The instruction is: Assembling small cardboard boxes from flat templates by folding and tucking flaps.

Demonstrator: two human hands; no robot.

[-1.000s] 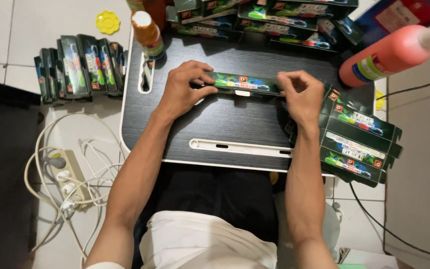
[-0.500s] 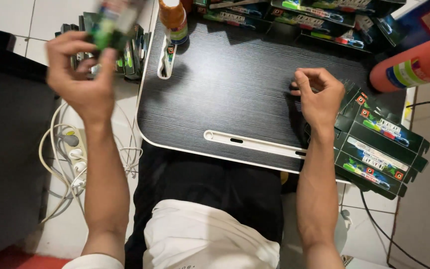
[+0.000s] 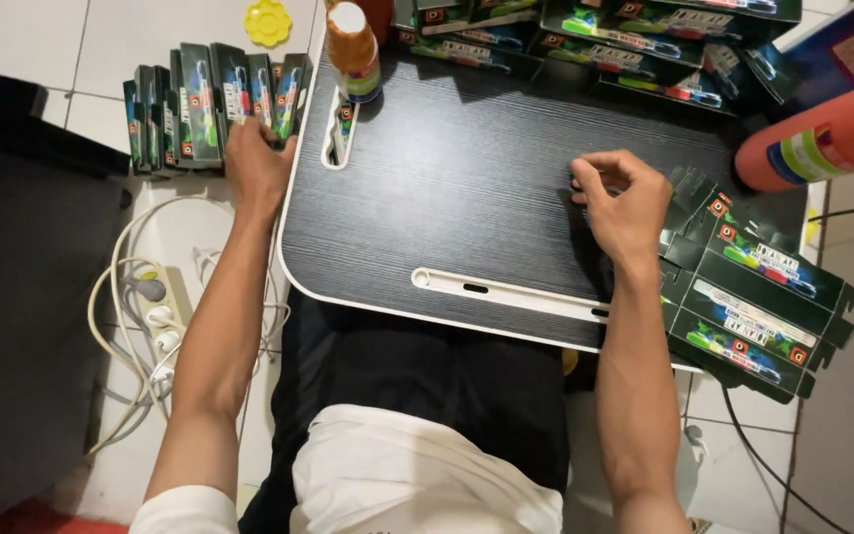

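Observation:
My left hand (image 3: 254, 163) reaches off the left edge of the black lap desk (image 3: 467, 198) to a row of dark upright boxes (image 3: 200, 104) on the tiled floor. Its fingers close on the lower end of the box at the row's right end (image 3: 289, 94). My right hand (image 3: 625, 203) rests on the desk's right side, fingers curled with nothing visible in them. It lies just left of a stack of flattened dark boxes with green and red print (image 3: 753, 297).
More printed boxes (image 3: 625, 40) lie along the desk's far edge. A small orange bottle (image 3: 353, 49) stands at the far left corner, a big pink bottle (image 3: 822, 133) at the right. A power strip with white cables (image 3: 155, 316) lies on the floor left.
Both hands held one box on the desk a second ago. My left hand lifted it away to the left and has now come down at the row on the floor. My right hand stayed put.

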